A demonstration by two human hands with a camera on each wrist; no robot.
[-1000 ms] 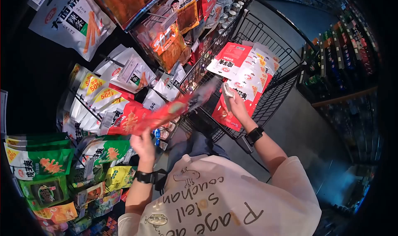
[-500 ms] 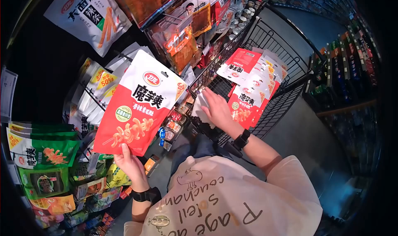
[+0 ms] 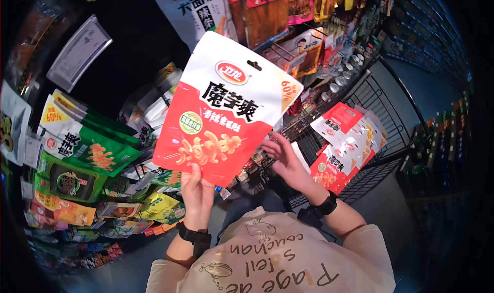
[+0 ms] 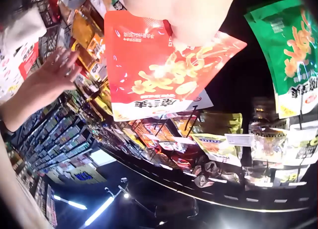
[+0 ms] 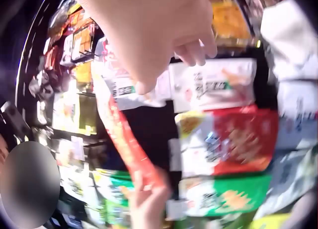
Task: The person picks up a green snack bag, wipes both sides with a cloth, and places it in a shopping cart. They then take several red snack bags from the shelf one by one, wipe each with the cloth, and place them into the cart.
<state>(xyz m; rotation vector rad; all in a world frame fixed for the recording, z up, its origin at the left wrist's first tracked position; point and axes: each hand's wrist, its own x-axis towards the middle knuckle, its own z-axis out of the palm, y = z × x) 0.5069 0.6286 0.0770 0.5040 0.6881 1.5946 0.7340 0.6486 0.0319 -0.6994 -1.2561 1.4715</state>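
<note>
My left hand (image 3: 198, 196) pinches the bottom edge of a red and white snack bag (image 3: 221, 108), thumb on its printed front. The bag stands upright, tilted, facing the head camera. In the left wrist view the same bag (image 4: 149, 70) hangs from the left hand (image 4: 181, 13). My right hand (image 3: 288, 164) is beside the bag's lower right side, fingers loosely spread, holding nothing visible. The right wrist view shows the right hand (image 5: 154, 35) above the bag (image 5: 126, 139), seen edge-on and blurred.
A black wire cart (image 3: 383, 162) stands at the right, with several red and white bags (image 3: 350, 144) in it. Racks at the left hold green bags (image 3: 98, 144) and other packets. A price tag (image 3: 80, 52) juts out at upper left.
The left hand has brought the bag up from near the rack and turned its front to the head camera. The right hand has moved off the white item by the cart. The view has shifted left.
</note>
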